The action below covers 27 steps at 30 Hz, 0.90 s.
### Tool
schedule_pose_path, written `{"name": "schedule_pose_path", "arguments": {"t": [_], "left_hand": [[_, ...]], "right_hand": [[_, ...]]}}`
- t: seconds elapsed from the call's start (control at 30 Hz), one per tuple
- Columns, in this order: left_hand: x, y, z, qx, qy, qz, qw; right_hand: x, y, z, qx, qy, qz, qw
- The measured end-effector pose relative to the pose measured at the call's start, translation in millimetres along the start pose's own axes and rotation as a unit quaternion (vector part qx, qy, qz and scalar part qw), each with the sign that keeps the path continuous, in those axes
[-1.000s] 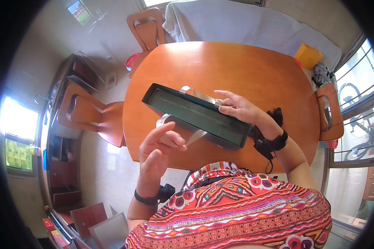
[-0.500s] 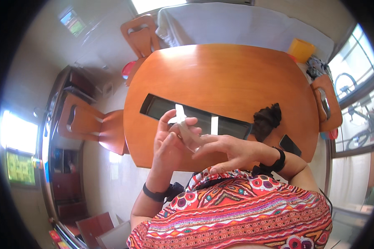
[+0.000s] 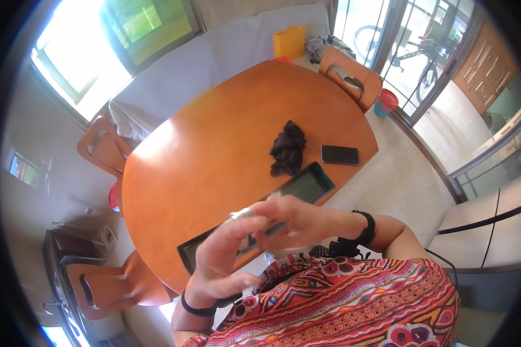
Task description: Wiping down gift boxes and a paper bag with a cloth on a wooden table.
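Both hands meet over the near edge of the orange-brown table [image 3: 214, 139]. My left hand [image 3: 220, 251] has bent fingers, its thumb standing apart below. A small pale, shiny strip [image 3: 243, 214] shows at its fingertips, partly hidden and of a kind I cannot make out. My right hand [image 3: 298, 220] curls its fingers against the left fingertips; what lies between them is hidden. Beneath the hands, a long black-framed panel [image 3: 309, 185] with a dark, glossy face lies slantwise on the table, its middle covered by my hands.
Crumpled black cloth [image 3: 288, 149] and a dark phone [image 3: 339, 154] lie beyond the panel on the right. Wooden chairs [image 3: 353, 78] stand around the table. A yellow bag [image 3: 289, 43] sits at the back, and a red-topped bucket [image 3: 386, 103] stands on the floor at right.
The view has swung to the right, so the table appears turned. My hands have come closer together, and the pale strip, plainly visible before at my left fingers, is now mostly covered.
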<state>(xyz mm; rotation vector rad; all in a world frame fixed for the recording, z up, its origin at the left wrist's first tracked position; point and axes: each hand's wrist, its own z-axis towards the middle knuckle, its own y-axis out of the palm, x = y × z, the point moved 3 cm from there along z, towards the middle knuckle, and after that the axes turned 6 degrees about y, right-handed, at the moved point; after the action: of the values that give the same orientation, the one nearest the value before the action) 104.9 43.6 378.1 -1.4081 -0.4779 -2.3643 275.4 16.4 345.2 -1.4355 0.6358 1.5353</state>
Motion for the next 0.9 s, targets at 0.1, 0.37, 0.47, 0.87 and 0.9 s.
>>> {"name": "schedule_pose_path", "arguments": {"t": [0.1, 0.37, 0.47, 0.87, 0.9], "left_hand": [[-0.8, 13.8, 3.4, 0.021, -0.042, -0.134, 0.99], [-4.2, 101.5, 48.4, -0.144, -0.09, -0.063, 0.983], [-3.5, 195.1, 106.6, -0.183, -0.094, -0.029, 0.978], [-163.0, 173.7, 74.1, -0.141, -0.299, 0.074, 0.941], [-185.8, 152.4, 52.2, -0.093, -0.354, 0.1, 0.925]], "right_hand": [[-23.1, -2.6, -14.4, 0.045, -0.057, -0.026, 0.997], [-73.2, -16.6, -141.0, 0.139, 0.043, -0.05, 0.988], [-123.2, -61.5, -238.9, 0.138, 0.213, 0.041, 0.966], [2.6, -82.9, -359.6, 0.298, 0.344, 0.164, 0.875], [30.5, -82.1, -373.8, 0.311, 0.372, 0.129, 0.865]]}}
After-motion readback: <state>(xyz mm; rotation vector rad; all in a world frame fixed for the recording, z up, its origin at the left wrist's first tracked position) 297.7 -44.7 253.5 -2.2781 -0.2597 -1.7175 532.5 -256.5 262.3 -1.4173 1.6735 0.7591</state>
